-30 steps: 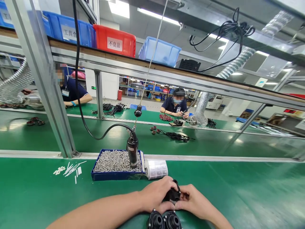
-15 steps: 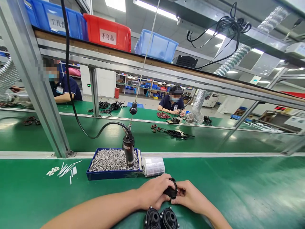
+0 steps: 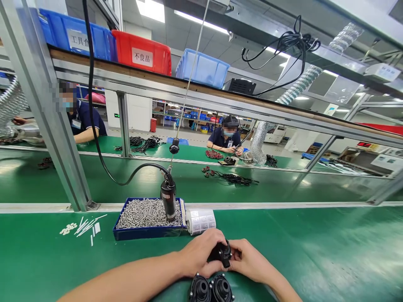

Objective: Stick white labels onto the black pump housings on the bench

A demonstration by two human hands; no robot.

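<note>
In my left hand [image 3: 203, 253] is a black round plastic housing [image 3: 224, 254] with a short spout and small metal screws at its rim; the fingers wrap over it from the left. My right hand [image 3: 247, 260] is closed at the housing's right edge, thumb and fingertips against it. Whether a small screw sits between those fingertips is hidden. Two similar black housings [image 3: 200, 288] stand side by side just below my hands, screw heads showing around their rims. Beyond my hands is a blue tray [image 3: 147, 233] full of loose metal screws [image 3: 140, 213].
A black electric screwdriver [image 3: 168, 201] hangs on a cord over the tray. A label roll [image 3: 201, 221] stands beside it. White strips [image 3: 86, 226] and small rings lie left. A metal post [image 3: 67, 147] and overhead shelf with bins frame the bench; two co-workers sit across.
The housing has turned in my left hand, so its spout now points downward. Both hands stay close together on it. The camera view has shifted slightly.
</note>
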